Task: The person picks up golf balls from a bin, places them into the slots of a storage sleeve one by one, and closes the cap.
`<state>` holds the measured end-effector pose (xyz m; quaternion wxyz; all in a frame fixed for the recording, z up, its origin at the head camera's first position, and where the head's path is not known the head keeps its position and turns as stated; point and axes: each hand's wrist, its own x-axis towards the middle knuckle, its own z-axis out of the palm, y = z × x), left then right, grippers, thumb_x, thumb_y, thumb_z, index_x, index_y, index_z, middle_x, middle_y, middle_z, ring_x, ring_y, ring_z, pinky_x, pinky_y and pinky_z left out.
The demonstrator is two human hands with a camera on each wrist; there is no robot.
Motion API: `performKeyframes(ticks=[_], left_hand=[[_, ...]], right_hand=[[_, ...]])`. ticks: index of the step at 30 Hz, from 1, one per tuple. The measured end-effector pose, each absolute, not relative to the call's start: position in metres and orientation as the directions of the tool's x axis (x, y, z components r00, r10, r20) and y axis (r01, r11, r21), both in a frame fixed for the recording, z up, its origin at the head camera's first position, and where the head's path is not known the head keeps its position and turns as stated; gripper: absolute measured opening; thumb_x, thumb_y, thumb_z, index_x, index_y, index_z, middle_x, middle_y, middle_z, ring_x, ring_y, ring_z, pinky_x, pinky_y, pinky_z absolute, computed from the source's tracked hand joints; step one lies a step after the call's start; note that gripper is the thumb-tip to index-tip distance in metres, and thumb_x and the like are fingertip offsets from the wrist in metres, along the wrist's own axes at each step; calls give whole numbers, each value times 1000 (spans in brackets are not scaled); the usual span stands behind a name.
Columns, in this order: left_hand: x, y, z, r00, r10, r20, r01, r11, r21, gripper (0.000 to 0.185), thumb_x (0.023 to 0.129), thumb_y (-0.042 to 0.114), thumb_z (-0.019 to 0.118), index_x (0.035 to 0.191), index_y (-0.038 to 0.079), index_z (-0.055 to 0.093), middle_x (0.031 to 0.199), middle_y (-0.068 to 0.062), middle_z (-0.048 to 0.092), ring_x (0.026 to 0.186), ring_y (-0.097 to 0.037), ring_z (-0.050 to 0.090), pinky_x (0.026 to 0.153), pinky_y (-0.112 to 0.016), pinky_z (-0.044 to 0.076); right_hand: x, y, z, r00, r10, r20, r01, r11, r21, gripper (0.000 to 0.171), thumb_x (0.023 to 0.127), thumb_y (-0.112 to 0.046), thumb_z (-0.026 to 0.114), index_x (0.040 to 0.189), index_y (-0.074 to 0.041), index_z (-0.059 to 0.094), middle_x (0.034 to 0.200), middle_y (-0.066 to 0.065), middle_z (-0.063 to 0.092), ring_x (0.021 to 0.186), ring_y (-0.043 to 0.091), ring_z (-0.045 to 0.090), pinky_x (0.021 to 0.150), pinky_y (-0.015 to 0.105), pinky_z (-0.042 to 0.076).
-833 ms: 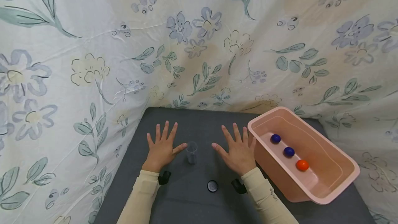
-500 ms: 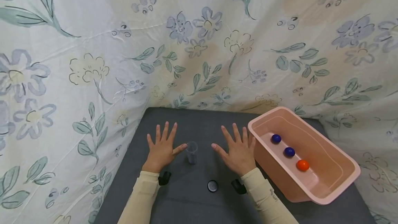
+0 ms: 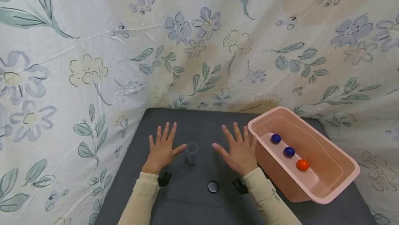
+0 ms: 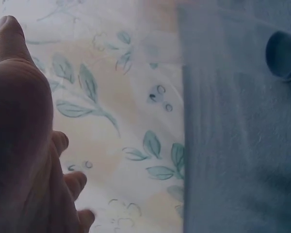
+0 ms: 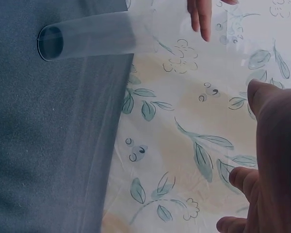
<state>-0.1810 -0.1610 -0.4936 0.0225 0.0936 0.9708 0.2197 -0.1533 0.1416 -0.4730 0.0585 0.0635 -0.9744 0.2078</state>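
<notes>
Hands lie flat on the grey surface (image 3: 193,207), left hand (image 3: 161,148) and right hand (image 3: 239,153) with fingers spread, holding nothing. Between them stands the clear cup (image 3: 192,153), upright, just beside the left thumb. Judging from this, a grip low around its wall should keep it from tipping.

Nothing has moved (only the head camera shifted very slightly)

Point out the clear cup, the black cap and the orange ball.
clear cup (image 3: 192,153), head view, middle of its see-through side wall.
black cap (image 3: 213,186), head view, centre of its round top.
orange ball (image 3: 302,165), head view, middle of the ball, inside the pink tub (image 3: 330,199).
</notes>
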Motion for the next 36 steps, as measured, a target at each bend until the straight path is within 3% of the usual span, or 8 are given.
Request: performKeyframes(ticks=[5,9,22,31,36], left_hand=[[-185,-162,-506,-958,287,-10,218,748,627,91,102,56,57,168,21,6,174,-11,15,160,-39,18,125,-68,18],[-184,-161,-518,-948,316,-23,200,654,730,86,104,53,56,168,19,11,172,-13,22,156,-40,29,123,-63,28],[-177,-153,-552,-942,336,-4,189,538,822,76,104,38,63,164,10,24,165,-14,40,148,-38,46,117,-59,40],[-172,-139,-564,-950,309,-42,149,570,808,85,93,46,76,160,12,38,160,-18,46,145,-40,48,115,-61,42],[-172,-135,-566,-954,296,-54,130,567,814,83,89,53,78,157,18,43,156,-13,51,142,-39,51,113,-61,43]], right_hand=[[-154,144,-470,-981,-101,166,-161,902,-400,83,95,-72,55,164,-32,32,174,15,17,159,50,5,120,78,6],[-155,147,-466,-977,-105,187,-172,903,-394,81,96,-70,57,162,-30,36,172,16,22,158,50,12,120,76,11],[-152,158,-451,-972,-114,207,-185,912,-367,80,97,-71,54,161,-26,39,162,22,41,150,48,35,119,72,26],[-151,168,-440,-978,-94,185,-158,915,-371,81,97,-71,53,161,-23,40,158,24,44,146,49,41,118,71,29],[-151,170,-436,-984,-80,158,-133,921,-366,82,97,-72,52,161,-23,39,161,23,41,147,50,40,119,73,26]])
